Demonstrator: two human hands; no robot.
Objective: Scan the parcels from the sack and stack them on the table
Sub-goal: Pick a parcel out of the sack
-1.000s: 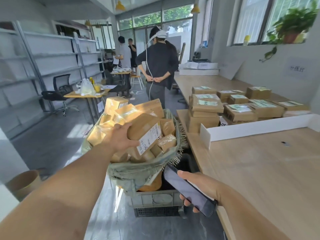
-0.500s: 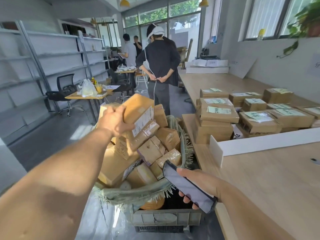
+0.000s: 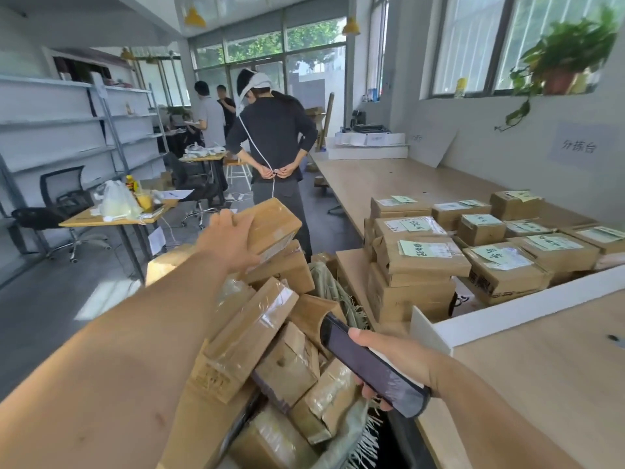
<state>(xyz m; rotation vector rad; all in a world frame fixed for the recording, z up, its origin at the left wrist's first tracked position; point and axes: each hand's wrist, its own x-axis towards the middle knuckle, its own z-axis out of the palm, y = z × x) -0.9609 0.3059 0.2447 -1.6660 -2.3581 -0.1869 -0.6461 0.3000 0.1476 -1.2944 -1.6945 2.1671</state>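
Lifted since a second ago, the parcel [image 3: 274, 228] now sits above the heap rather than down among it, while the phone has stayed low and right of centre. Under it, the heap of parcels [image 3: 250, 333] fills the open sack [image 3: 333, 289] at the lower centre of the frame. They are taped brown boxes lying at all angles, and the sack's frayed green rim is just beside the table edge. A person in dark clothes [image 3: 274, 137] stands just past the raised parcel at upper centre, back turned, hands behind the waist on a white cable. The left hand [image 3: 230, 242] grips the parcel by its near end with fingers curled over it, the box tilted and a white label on its lower face. The right hand [image 3: 389, 360] holds a dark phone [image 3: 368, 363] screen up, thumb over its upper edge and fingertips showing beneath. To the right runs the pale wooden table [image 3: 541, 384], crossed by a white divider [image 3: 507, 309]. Beyond the divider stand the stacked parcels [image 3: 419, 265], many with green notes on top. Grey shelving [image 3: 50, 130] lines the left wall, with a small desk [image 3: 111, 220] and an office chair [image 3: 61, 198] in front of it. A potted plant [image 3: 561, 52] sits on the sill at upper right.
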